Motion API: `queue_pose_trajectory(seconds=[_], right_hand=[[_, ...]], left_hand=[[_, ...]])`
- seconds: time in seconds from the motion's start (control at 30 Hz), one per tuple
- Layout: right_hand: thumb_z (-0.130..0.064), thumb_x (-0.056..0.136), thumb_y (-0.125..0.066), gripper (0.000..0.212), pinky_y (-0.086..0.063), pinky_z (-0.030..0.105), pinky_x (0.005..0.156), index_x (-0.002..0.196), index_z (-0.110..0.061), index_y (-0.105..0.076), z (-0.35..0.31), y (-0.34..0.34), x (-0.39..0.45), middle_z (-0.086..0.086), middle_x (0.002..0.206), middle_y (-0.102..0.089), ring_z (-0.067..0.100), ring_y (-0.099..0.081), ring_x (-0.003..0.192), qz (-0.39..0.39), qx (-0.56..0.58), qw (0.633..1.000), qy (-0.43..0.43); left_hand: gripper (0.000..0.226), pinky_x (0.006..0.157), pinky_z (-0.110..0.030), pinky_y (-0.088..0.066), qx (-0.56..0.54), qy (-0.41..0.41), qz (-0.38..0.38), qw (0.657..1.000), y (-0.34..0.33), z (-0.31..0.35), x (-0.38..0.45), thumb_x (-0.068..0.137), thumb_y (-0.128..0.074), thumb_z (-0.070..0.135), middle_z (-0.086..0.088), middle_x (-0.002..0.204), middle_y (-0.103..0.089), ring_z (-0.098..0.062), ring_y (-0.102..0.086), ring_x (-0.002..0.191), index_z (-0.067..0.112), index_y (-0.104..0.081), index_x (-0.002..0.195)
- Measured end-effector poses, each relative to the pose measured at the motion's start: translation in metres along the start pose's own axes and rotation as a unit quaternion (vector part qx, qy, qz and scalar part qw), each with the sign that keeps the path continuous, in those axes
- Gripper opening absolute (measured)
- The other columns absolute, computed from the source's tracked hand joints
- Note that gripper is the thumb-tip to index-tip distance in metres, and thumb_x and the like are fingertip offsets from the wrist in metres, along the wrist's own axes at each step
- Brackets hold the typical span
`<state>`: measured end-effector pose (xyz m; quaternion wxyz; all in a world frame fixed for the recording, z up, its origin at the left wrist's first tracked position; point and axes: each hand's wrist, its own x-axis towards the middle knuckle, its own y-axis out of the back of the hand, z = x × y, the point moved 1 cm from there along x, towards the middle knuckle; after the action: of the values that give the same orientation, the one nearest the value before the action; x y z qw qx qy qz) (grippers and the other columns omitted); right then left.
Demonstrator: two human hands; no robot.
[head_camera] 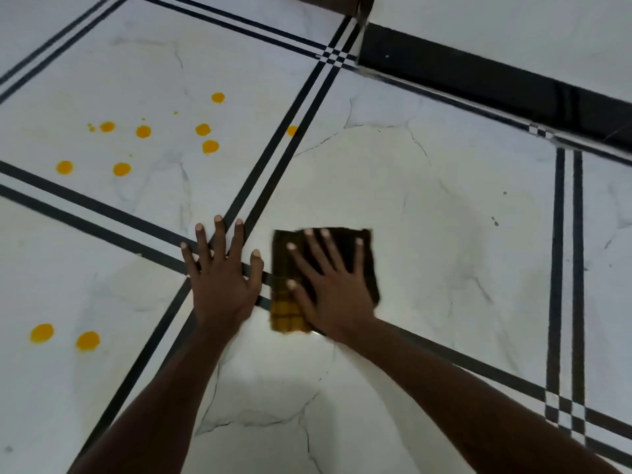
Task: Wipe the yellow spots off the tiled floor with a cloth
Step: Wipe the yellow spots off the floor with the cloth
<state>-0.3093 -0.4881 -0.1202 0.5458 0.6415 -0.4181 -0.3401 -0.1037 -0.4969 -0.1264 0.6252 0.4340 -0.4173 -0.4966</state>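
Both forearms enter from the near edge. Right hand (330, 282) presses flat, fingers spread, on the folded cloth (287, 313); left hand (220, 271) lies open and empty just left of the cloth. Yellow spots (143, 131) lie up-left of the cloth, nearer the left hand, beyond the black tile lines (284, 145).

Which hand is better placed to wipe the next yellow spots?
The right hand: it lies flat on the cloth. The left hand rests bare on the floor, nearer the yellow spots.

Open tiled floor (427, 234) lies all around; only the black skirting (478, 77) bounds the far right.
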Motion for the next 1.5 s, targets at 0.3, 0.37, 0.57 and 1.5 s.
queue_pose_trajectory(seconds=[0.3, 0.37, 0.57, 1.5], right_hand=[[-0.063, 0.103, -0.015, 0.069, -0.003, 0.068, 0.125, 0.165, -0.033, -0.018, 0.127, 0.022, 0.111, 0.003, 0.175, -0.016, 0.030, -0.010, 0.162, 0.031, 0.009, 0.978, -0.204], [-0.057, 0.105, -0.018, 0.065, -0.007, 0.070, 0.123, 0.164, -0.030, -0.024, 0.097, 0.016, 0.058, 0.005, 0.173, -0.022, 0.032, -0.016, 0.161, 0.062, -0.019, 0.972, -0.226], [-0.057, 0.106, -0.023, 0.061, -0.003, 0.072, 0.122, 0.163, -0.036, -0.025, -0.025, -0.003, 0.080, -0.001, 0.174, -0.018, 0.026, -0.009, 0.162, -0.013, 0.024, 0.996, 0.081], [-0.034, 0.096, -0.069, 0.064, -0.041, 0.053, 0.112, 0.152, -0.018, -0.042, 0.085, 0.059, 0.062, 0.015, 0.147, -0.052, 0.036, -0.047, 0.138, -0.077, 0.155, 0.955, -0.240]], left_hand=[[0.066, 0.129, -0.061, -0.002, -0.010, 0.006, -0.006, 1.000, -0.001, -0.001, -0.001, 0.105, -0.023, 0.054, -0.005, 0.175, -0.013, -0.034, -0.002, 0.162, 0.029, -0.019, 0.165], [0.065, 0.129, -0.060, -0.003, -0.005, 0.005, 0.001, 1.000, -0.001, -0.001, -0.001, 0.105, -0.024, 0.054, -0.005, 0.175, -0.014, -0.034, -0.003, 0.162, 0.029, -0.021, 0.165], [0.066, 0.129, -0.061, -0.005, -0.018, -0.002, 0.000, 1.000, 0.000, -0.003, -0.002, 0.106, -0.014, 0.055, -0.006, 0.174, -0.017, -0.035, -0.007, 0.162, 0.026, -0.025, 0.164], [0.023, 0.107, -0.049, -0.045, -0.194, 0.038, -0.054, 0.979, 0.013, 0.079, 0.013, 0.091, -0.073, 0.030, -0.010, 0.121, -0.062, -0.032, -0.048, 0.130, 0.011, -0.067, 0.102]])
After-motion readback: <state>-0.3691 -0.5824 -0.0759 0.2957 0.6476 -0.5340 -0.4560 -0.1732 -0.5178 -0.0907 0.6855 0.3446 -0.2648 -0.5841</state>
